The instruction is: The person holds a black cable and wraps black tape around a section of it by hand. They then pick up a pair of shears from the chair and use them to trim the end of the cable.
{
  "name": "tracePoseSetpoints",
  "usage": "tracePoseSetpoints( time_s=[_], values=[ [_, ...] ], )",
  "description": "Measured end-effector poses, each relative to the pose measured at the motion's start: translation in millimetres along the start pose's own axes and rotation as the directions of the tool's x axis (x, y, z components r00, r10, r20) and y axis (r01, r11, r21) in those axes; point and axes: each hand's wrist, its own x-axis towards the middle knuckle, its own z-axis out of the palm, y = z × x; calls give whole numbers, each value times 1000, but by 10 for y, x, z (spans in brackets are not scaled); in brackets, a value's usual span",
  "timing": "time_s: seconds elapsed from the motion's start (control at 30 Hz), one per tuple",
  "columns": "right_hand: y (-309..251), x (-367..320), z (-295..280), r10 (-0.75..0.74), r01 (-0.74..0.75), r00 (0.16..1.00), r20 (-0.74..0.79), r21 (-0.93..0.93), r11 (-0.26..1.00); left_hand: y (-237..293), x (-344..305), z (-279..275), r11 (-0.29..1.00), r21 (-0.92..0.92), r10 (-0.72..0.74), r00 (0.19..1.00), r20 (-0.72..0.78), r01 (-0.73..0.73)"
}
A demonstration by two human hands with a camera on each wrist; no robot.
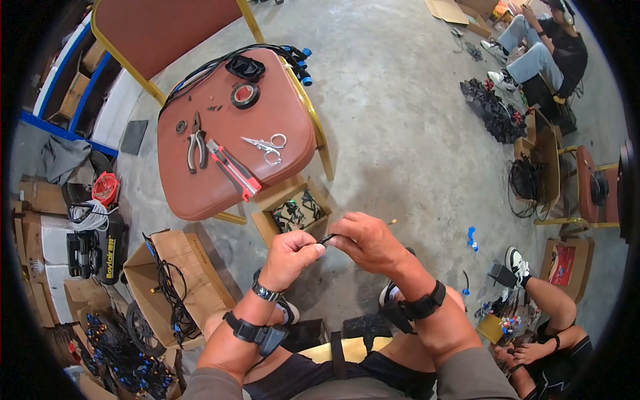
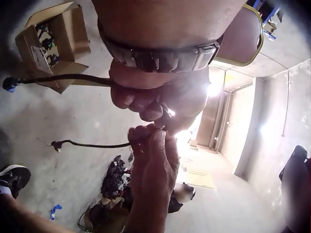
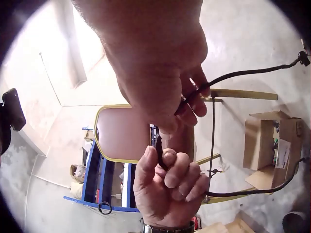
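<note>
**Inspector:** Your left hand [image 1: 288, 257] and right hand [image 1: 367, 243] are both closed on the black cable [image 1: 326, 238]. The fingertips pinch it where the two hands meet, above your knees.

**Operator:** And the loose ends?

**Inspector:** In the wrist views they trail out from either fist, each with a small fitting at its tip.

**Operator:** Any writing?

**Inspector:** There is yellow lettering on the black machine [image 1: 100, 250] to your left, reading roughly "Boylair". The label on the cardboard box [image 1: 267, 225] is too small to read.

**Operator:** Surroundings?

**Inspector:** That box stands open just beyond your hands, against the red chair seat [image 1: 200, 193]. On the seat are pliers [image 1: 195, 143], a red-handled cutter [image 1: 233, 170], scissors [image 1: 267, 147], a tape roll [image 1: 245, 95] and a cable bundle [image 1: 207, 70] along the back edge. Your own fingers cover the pinched stretch of cable.
</note>
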Motion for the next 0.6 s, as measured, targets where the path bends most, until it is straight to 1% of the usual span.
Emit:
tracePoseSetpoints(
  time_s=[0.03, 0.07, 0.13, 0.17, 0.23, 0.27, 0.33, 0.43, 0.47, 0.53, 0.6],
  values=[
    [-20, -14, -10, 25, -25, 999, 25, 16, 1000, 14, -11, 11, 992, 118, 59, 997, -44, -53],
    [-33, -26, -8, 21, -22, 999, 26, 13, 1000, 23, -25, 26, 992, 116, 63, 997, -45, -58],
    [-76, -53, 24, 13, -14, 1000, 15, 63, 998, 30, -83, 51, 971, 207, 141, 985, -97, -119],
    [-100, -64, 39, 5, -6, 1000, 18, 63, 998, 26, -115, 49, 970, 208, 147, 984, -103, -123],
    [-147, -106, 56, -4, 3, 1000, 18, 66, 998, -2, -173, 58, 945, 281, 207, 972, -114, -168],
    [-175, -126, 58, -8, 6, 1000, 20, 65, 998, -24, -197, 65, 944, 281, 210, 971, -116, -171],
    [-237, -150, 61, -11, 8, 999, 35, 87, 996, -55, -243, 68, 898, 318, 354, 929, -105, -306],
    [-317, -226, 95, -12, 8, 999, 40, 97, 995, -38, -367, 108, 884, 298, 415, 899, -140, -362],
    [-344, -246, 109, -21, 17, 999, 40, 95, 995, -20, -408, 97, 880, 301, 423, 895, -143, -368],
    [-365, -286, 137, -14, 10, 999, 48, 82, 997, 15, -478, 82, 808, 405, 494, 867, -71, -427],
    [-398, -316, 147, -35, 31, 998, 50, 87, 996, 3, -534, 72, 788, 421, 520, 852, -61, -450]
  ],
)
